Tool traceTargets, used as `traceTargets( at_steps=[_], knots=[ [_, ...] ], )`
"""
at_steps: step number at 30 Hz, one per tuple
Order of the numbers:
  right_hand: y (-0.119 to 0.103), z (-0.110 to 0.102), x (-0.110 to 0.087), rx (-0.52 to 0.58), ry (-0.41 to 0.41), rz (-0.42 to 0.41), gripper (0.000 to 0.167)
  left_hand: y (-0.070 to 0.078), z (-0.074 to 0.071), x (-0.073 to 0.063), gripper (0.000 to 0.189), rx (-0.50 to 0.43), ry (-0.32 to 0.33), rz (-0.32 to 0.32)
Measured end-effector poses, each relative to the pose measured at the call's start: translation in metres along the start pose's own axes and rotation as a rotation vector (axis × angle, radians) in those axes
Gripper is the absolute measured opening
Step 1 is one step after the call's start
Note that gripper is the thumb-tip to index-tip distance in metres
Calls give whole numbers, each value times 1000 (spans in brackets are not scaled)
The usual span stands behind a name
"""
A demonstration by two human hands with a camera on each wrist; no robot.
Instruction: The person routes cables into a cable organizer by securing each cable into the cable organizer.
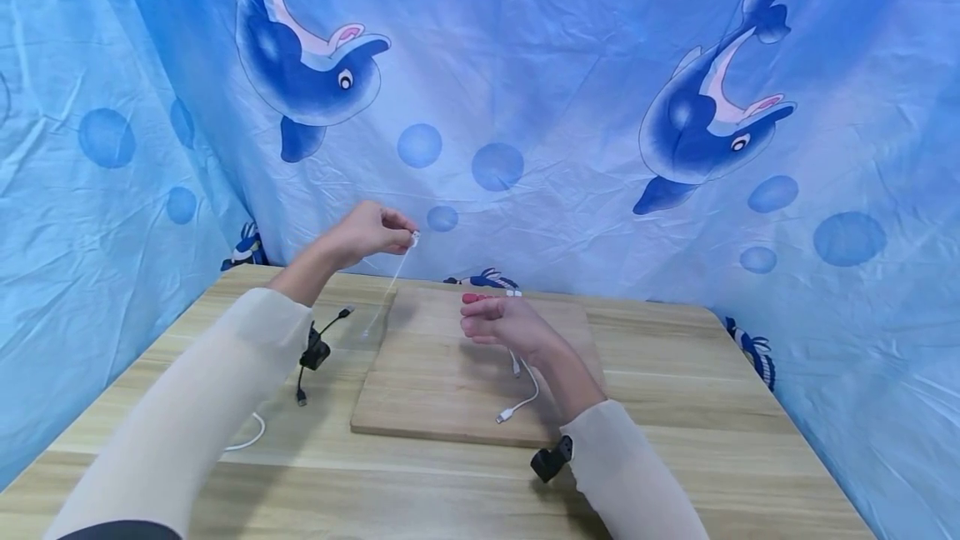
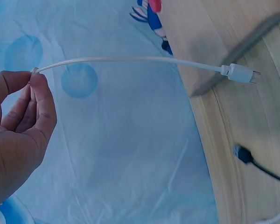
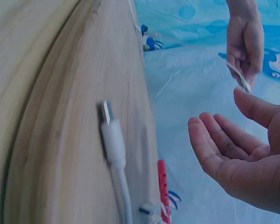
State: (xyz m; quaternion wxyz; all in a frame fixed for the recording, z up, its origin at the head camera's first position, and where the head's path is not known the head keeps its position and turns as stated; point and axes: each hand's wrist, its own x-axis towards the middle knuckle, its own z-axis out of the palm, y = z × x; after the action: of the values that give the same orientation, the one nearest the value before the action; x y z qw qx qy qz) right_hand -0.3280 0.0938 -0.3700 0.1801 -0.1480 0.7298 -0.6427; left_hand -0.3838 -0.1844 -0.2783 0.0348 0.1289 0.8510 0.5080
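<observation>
My left hand [image 1: 371, 232] is raised above the table's far left and pinches one end of a white charging cable [image 2: 130, 59] between thumb and fingertips. The cable's other end, a white plug with a metal tip [image 2: 240, 73], hangs down beside the board. My right hand [image 1: 517, 327] hovers over the board with fingers slightly bent and thumb apart, nothing between them in the right wrist view. Below it, another white cable [image 1: 534, 386] lies with its plug [image 3: 114, 140] on the board. A red strip-like thing [image 3: 163, 189] with white connectors beside it is partly hidden behind the right hand.
The wooden board [image 1: 420, 390] lies mid-table. Left of it is a short black cable [image 1: 302, 382] with a plug at each end, partly covered by the left wrist camera [image 1: 315, 350]. A white cable [image 1: 251, 440] curves out near the left sleeve. A blue dolphin curtain [image 1: 525, 65] surrounds the table.
</observation>
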Motion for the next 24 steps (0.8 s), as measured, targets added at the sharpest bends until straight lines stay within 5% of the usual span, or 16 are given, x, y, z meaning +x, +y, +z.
traceTargets(
  at_steps=[7,24],
  knots=[
    [-6,17,4,-45,2,-27,41,9,21,7,26,-6,4,33],
    [8,56,26,-133,204,-113,25,23,55,19,21,-105,29,53]
  ],
)
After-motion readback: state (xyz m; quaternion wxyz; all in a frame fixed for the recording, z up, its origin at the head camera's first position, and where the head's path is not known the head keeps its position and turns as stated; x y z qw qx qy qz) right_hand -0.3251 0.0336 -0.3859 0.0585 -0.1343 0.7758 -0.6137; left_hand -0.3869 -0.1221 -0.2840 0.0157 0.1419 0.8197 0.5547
